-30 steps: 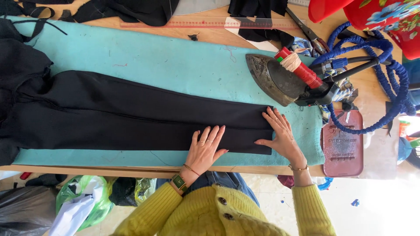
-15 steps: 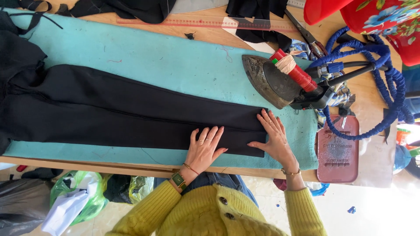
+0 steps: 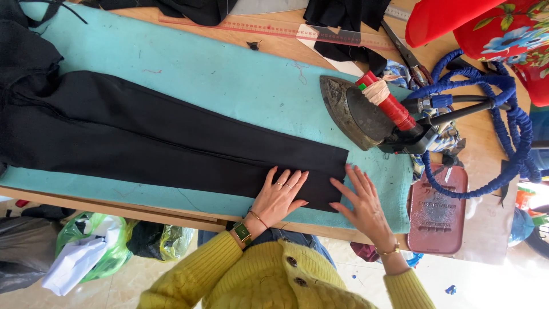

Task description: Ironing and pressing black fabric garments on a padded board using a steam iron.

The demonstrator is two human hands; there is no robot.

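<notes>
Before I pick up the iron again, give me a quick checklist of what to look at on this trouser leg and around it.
1. Black trouser leg lying flat along the turquoise pressing pad: ok, no big folds show.
2. Left hand flat on the cloth near the hem: ok.
3. Right hand at the hem end, fingertips on the hem edge, palm on the pad: ok.
4. Both hands apart from the iron: ok, it sits beyond the hem at the pad's end.
5. Blue cord free of the cloth: ok, coiled off to the side.
6. Iron hot or not: cannot tell.
7. Scissors and ruler off the trouser leg: ok.
</notes>
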